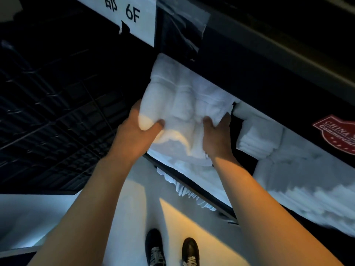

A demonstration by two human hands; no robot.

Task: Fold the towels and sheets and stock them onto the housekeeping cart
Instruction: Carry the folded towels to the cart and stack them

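Both hands, left [140, 127] and right [216, 129], grip a folded towel [184, 104] at frame centre, at the cart [269, 83] shelf. Snagging the shelf edge could unfold it.

We see the folded towel [184, 104] plain white, as are the stacked towels [257, 139] beside it; the cart [269, 89] is black; its sticker [336, 135] is red with white lettering; the paper label [132, 18] is white with black characters; the shoes [172, 250] are black with white laces.
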